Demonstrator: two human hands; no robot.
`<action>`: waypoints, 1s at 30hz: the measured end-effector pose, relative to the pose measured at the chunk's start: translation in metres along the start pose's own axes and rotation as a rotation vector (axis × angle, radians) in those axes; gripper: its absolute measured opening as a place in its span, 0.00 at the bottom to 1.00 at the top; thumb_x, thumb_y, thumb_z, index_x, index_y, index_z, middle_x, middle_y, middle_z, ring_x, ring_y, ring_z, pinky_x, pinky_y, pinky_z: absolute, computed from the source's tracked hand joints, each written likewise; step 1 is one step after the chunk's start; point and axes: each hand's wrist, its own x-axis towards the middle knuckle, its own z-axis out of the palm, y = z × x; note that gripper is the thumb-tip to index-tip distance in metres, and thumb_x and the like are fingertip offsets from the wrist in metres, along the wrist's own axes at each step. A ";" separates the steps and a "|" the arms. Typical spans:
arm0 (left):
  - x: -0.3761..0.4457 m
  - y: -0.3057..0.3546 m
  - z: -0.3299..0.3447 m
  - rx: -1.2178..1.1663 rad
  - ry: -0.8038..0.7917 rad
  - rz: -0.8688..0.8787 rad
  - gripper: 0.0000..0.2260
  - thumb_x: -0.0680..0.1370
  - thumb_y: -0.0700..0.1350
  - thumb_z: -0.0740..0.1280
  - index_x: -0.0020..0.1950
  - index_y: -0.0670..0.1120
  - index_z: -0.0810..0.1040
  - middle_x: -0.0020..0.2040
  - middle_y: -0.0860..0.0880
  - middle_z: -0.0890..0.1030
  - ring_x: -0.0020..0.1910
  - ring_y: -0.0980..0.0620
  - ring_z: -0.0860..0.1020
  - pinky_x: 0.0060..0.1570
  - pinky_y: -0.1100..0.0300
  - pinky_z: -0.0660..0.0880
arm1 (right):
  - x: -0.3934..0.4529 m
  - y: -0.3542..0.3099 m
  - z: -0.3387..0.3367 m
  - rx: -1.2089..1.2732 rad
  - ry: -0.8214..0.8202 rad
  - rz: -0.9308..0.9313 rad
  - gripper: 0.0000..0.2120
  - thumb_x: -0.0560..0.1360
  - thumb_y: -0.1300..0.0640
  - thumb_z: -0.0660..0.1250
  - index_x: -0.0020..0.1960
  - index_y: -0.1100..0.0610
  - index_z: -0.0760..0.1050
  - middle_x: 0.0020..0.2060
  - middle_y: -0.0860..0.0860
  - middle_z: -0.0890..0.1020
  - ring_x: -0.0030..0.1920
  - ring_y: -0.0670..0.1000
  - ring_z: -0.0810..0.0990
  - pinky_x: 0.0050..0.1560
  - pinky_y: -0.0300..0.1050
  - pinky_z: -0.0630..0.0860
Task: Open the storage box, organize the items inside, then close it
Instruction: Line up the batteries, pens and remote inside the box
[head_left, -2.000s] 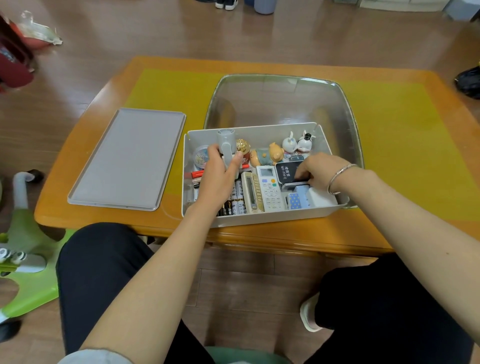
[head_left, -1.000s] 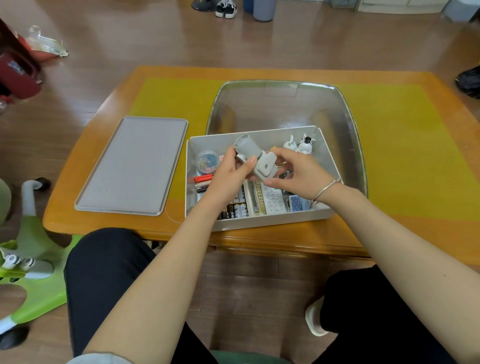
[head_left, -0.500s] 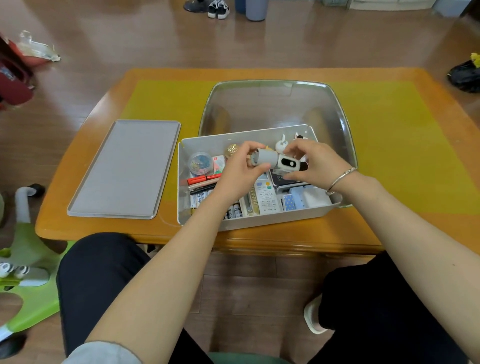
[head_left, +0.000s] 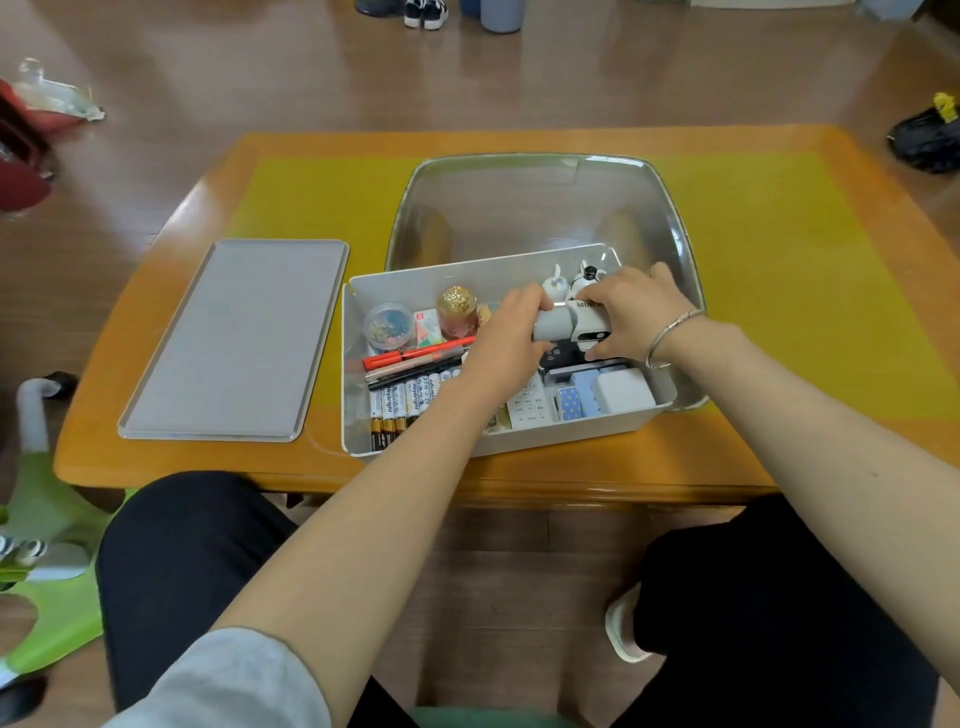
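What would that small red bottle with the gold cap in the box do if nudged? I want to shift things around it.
The red bottle with the gold cap stands upright and looks taller than wide, so it would probably tip rather than slide. It appears to be glass, so likely fragile. On its side its round body may roll toward the pens.

Home, wood floor (head_left: 571, 78), shoes (head_left: 425, 13), low table (head_left: 519, 478)

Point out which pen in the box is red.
The red pen lies farthest back in the storage box, beside the jar; the dark pens lie between it and the batteries.
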 end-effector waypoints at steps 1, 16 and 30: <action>0.001 0.000 0.002 0.022 0.000 0.000 0.17 0.73 0.36 0.70 0.58 0.47 0.69 0.56 0.48 0.73 0.48 0.52 0.70 0.47 0.57 0.70 | 0.001 0.000 0.001 -0.007 -0.009 0.003 0.19 0.63 0.43 0.73 0.50 0.49 0.74 0.41 0.47 0.75 0.50 0.54 0.73 0.45 0.50 0.58; -0.001 -0.004 0.014 0.193 -0.058 0.064 0.16 0.77 0.43 0.68 0.65 0.45 0.74 0.61 0.45 0.75 0.57 0.45 0.74 0.54 0.55 0.69 | -0.005 0.006 0.006 -0.022 -0.091 0.036 0.19 0.72 0.63 0.63 0.59 0.47 0.75 0.46 0.49 0.79 0.53 0.54 0.74 0.52 0.53 0.61; -0.010 -0.003 0.003 0.225 -0.021 0.110 0.17 0.79 0.41 0.64 0.68 0.44 0.71 0.65 0.45 0.73 0.63 0.45 0.70 0.61 0.52 0.67 | -0.022 -0.014 0.010 -0.021 -0.050 0.151 0.18 0.75 0.58 0.62 0.64 0.52 0.71 0.64 0.51 0.72 0.64 0.56 0.66 0.58 0.52 0.62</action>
